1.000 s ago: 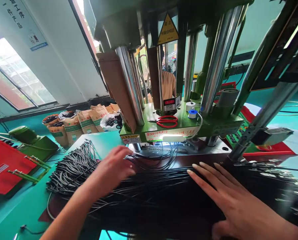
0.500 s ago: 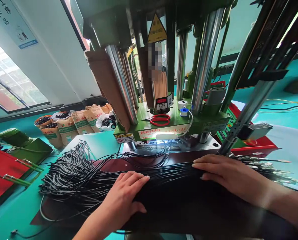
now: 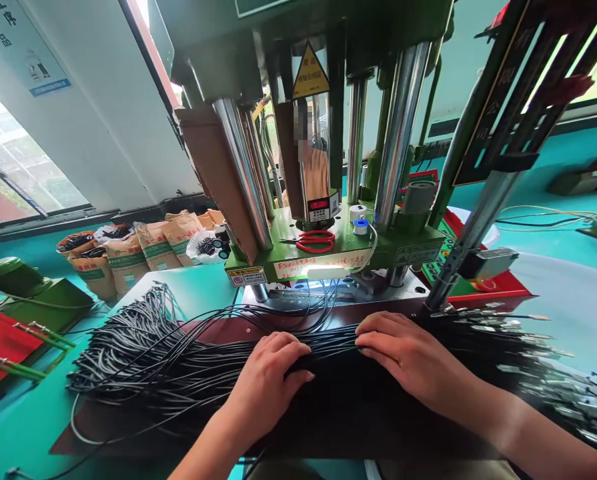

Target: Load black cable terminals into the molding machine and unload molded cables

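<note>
A thick spread of black cables (image 3: pixel 218 360) runs across the dark red-brown board in front of me, with its bent ends fanned out at the left. My left hand (image 3: pixel 273 367) rests on the middle of the cables, fingers slightly bent and thumb held apart. Close to its right, my right hand (image 3: pixel 403 347) presses on the same cables, its fingertips and thumb drawn together around the upper strands. Metal-tipped cable ends (image 3: pixel 543 367) stick out beyond my right forearm. A few separate cables loop from the press's lit lower plate (image 3: pixel 308 297) over the spread.
A green press (image 3: pixel 303 253) stands just behind the cables, carrying red-handled pliers (image 3: pixel 315 241) and a blue-and-white spool (image 3: pixel 361 227). Paper sacks (image 3: pixel 128 257) line the left wall. A metal post (image 3: pixel 471 240) rises at the right. A person's clothing shows behind the press.
My right hand has moved left along the cables, closer to my left hand, and its fingers have drawn together. My left hand has shifted slightly right. The camera view has turned a little.
</note>
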The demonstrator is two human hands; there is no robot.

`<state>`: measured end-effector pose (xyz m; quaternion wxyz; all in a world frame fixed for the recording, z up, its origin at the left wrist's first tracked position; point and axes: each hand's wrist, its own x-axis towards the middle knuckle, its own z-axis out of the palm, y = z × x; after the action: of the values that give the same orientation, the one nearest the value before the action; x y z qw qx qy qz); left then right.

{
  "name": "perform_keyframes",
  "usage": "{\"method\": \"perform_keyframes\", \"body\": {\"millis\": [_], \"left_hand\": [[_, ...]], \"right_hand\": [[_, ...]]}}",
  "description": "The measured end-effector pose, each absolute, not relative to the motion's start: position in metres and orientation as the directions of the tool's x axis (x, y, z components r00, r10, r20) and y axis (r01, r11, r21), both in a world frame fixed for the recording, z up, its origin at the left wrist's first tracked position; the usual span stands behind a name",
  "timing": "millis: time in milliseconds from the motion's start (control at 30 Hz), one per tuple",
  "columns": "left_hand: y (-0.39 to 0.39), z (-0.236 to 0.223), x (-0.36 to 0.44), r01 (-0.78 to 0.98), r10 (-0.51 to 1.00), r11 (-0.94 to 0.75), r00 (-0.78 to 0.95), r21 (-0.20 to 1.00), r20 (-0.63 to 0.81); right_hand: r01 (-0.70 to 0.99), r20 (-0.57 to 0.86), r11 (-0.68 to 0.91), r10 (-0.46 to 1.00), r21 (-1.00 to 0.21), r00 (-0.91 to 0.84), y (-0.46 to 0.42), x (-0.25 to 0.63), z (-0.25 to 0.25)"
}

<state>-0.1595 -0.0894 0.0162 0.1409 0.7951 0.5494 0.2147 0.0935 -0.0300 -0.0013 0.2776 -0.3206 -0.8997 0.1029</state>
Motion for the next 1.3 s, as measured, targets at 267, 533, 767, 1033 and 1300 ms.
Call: {"method": "perform_keyframes", "body": {"millis": [267, 533, 767, 1033, 1300], "left_hand": [[-0.085, 0.025, -0.159, 0.794, 0.951, -0.299, 0.202, 0.529, 0.236], [-0.078, 0.035, -0.157, 0.808, 0.962, -0.255, 0.268, 0.531, 0.054], [-0.07, 0.036, -0.155, 0.836, 0.963, -0.247, 0.269, 0.489, 0.026], [-0.067, 0.054, -0.165, 0.893, 0.947, -0.215, 0.29, 0.396, -0.139], [-0.065, 0.064, -0.173, 0.875, 0.895, -0.323, 0.406, 0.362, -0.183]], "right_hand": [[0.539, 0.405, 0.744, 0.668, -0.394, -0.625, -0.035, 0.089, 0.009], [0.638, 0.126, 0.656, 0.73, -0.403, -0.672, -0.03, 0.078, 0.028], [0.654, 0.06, 0.622, 0.743, -0.429, -0.667, -0.021, 0.066, 0.021], [0.619, 0.062, 0.605, 0.739, -0.5, -0.671, -0.017, 0.063, 0.026], [0.624, 0.021, 0.582, 0.74, -0.521, -0.673, -0.015, 0.058, 0.032]]}}
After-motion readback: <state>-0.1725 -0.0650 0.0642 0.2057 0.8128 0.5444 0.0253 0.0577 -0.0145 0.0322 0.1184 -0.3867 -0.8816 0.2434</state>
